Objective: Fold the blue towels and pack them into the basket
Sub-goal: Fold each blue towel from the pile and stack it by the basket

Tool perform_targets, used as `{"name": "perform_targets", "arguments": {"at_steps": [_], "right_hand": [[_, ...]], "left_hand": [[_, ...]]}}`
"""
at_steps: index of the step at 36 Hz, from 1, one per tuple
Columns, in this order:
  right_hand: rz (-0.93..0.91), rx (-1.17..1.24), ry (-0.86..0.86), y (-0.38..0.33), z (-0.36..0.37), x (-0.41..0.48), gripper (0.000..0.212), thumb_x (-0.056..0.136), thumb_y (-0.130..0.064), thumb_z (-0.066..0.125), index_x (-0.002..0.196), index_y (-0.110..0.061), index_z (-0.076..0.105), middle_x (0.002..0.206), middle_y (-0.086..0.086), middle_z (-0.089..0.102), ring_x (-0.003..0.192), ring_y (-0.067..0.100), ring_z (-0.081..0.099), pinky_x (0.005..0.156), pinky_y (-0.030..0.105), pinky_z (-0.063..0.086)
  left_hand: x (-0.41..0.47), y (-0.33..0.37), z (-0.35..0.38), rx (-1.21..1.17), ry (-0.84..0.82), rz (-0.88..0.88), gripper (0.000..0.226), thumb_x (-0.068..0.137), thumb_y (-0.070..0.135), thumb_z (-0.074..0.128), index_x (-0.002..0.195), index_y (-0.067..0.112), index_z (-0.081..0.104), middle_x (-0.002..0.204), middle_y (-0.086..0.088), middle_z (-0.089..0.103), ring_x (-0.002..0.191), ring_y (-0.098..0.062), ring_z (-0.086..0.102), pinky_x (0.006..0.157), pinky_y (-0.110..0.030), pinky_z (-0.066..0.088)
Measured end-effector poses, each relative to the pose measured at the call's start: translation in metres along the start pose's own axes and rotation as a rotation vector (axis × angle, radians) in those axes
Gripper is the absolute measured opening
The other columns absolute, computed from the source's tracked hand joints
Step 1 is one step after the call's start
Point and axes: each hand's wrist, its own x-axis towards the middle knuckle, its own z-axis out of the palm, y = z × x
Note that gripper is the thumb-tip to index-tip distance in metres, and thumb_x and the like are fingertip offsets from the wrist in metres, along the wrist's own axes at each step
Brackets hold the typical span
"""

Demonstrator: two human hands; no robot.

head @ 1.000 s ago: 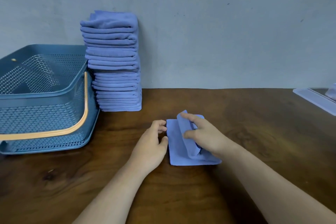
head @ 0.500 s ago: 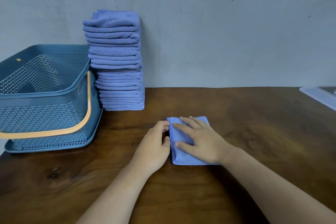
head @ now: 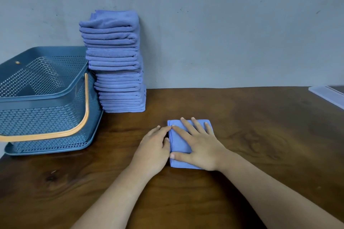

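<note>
One folded towel [head: 179, 144] lies on the surface [head: 251, 154], in the middle and near the person. It is a small upright rectangle of soft blue cloth with fine dark stitching along its left edge. The right hand [head: 201, 147] lies flat on top of it, fingers straight and spread and the thumb pointing to the left. It presses the cloth and grasps nothing. The left hand [head: 152, 147] rests on the wood just beside the towel's left edge. Its fingers are relaxed and released, and the index fingertip touches the upper left corner of the cloth.

One tall stack of towels [head: 115, 61] in the same blue stands at the back against the wall [head: 223, 33]. The upper layers are thicker and rounder, the lower ones thin and flat. I cannot count the layers with certainty. Small dark marks show on its right edge, too small to read.

One basket [head: 37, 98] stands to the left of the stack, very close to it. It is blue plastic, rectangular with rounded corners, its walls pierced in a fine lattice pattern. Its one orange handle [head: 86, 98] is folded down over the near side.

The surface is dark brown wood with a strong wavy grain. The wall is plain grey-blue, with a few small specks. At the right edge lies one pale, half-transparent flat plastic piece [head: 327, 93], cut off by the frame.
</note>
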Motion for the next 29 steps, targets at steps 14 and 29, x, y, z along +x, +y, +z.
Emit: {"name": "perform_targets", "arguments": {"at_steps": [14, 29], "right_hand": [[0.557, 0.201, 0.522, 0.038, 0.001, -0.029, 0.042, 0.095, -0.064, 0.052, 0.125, -0.037, 0.064, 0.128, -0.012, 0.059, 0.119, 0.019, 0.052, 0.097, 0.042, 0.045], [0.363, 1.029, 0.361, 0.018, -0.051, -0.02, 0.022, 0.094, -0.015, 0.073, 0.111, -0.02, 0.06, 0.108, -0.001, 0.076, 0.102, 0.02, 0.074, 0.096, 0.047, 0.059]], "left_hand": [[-0.009, 0.013, -0.003, 0.084, -0.03, -0.011, 0.077, 0.101, 0.073, 0.042, 0.165, 0.033, 0.029, 0.171, 0.014, 0.027, 0.161, -0.006, 0.008, 0.13, -0.037, 0.017], [-0.005, 0.009, -0.001, 0.005, -0.051, -0.005, 0.09, 0.094, 0.075, 0.057, 0.166, 0.028, 0.029, 0.171, 0.013, 0.028, 0.161, -0.009, 0.01, 0.131, -0.039, 0.018]]}}
